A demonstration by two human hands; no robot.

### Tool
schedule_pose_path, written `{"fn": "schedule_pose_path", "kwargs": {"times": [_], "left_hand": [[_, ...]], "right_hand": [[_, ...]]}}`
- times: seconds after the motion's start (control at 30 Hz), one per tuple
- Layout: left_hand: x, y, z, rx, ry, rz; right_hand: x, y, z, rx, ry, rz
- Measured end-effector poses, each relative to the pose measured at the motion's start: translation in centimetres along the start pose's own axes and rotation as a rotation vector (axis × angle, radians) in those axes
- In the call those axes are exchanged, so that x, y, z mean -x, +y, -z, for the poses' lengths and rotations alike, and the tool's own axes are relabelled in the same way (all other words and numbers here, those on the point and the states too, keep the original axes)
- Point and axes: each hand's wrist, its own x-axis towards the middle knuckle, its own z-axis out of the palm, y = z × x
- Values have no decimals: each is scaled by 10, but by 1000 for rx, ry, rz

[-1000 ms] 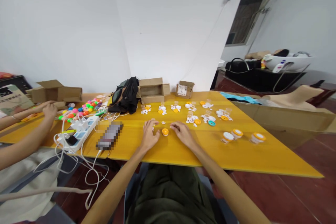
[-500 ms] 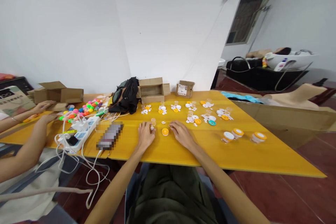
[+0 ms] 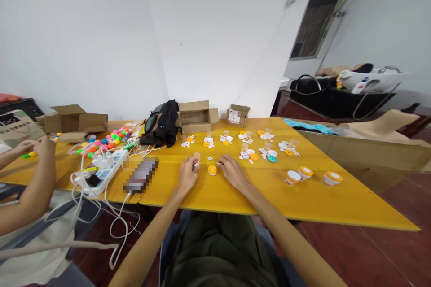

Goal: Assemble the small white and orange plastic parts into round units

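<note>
My left hand (image 3: 188,174) rests on the table with its fingers bent together around a small white piece with dark holes (image 3: 196,165). Just beyond those fingertips stands a clear plastic cup (image 3: 197,156). My right hand (image 3: 233,173) lies to the right, thumb and fingers pinched, with a thin white sliver (image 3: 218,163) at the tips; its exact shape is too small to tell. Between the hands sits an orange ring-shaped lid (image 3: 212,170) with a pale middle. Behind it is another small white holed piece (image 3: 210,158).
Several groups of clear cups, white parts and orange lids (image 3: 253,157) spread across the back. Lidded jars (image 3: 332,177) stand to the right. A phone (image 3: 141,175), power strip (image 3: 104,171) and cables lie left, near a co-worker's hands (image 3: 37,143). Cardboard boxes (image 3: 194,119) and a black bag (image 3: 163,123) line the wall.
My left hand has turned slightly and its fingers have drawn in around the white piece. My right hand has hardly moved. The co-worker's hands have come together farther left.
</note>
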Motion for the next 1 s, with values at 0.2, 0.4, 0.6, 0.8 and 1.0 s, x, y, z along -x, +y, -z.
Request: {"fn": "schedule_pose_path", "kwargs": {"times": [0.2, 0.4, 0.6, 0.8, 1.0], "left_hand": [[-10, 11, -7, 289, 7, 47], [-34, 24, -27, 504, 41, 145], [-49, 34, -47, 657, 6, 194], [-42, 37, -55, 697, -72, 194], [-41, 38, -57, 678, -95, 182]], "right_hand": [[-7, -9, 4, -311, 92, -115], [-21, -22, 6, -877, 162, -267], [-25, -33, 3, -979, 230, -304], [-22, -33, -1, -1044, 289, -373], [-21, -33, 1, -1004, 350, -390]]}}
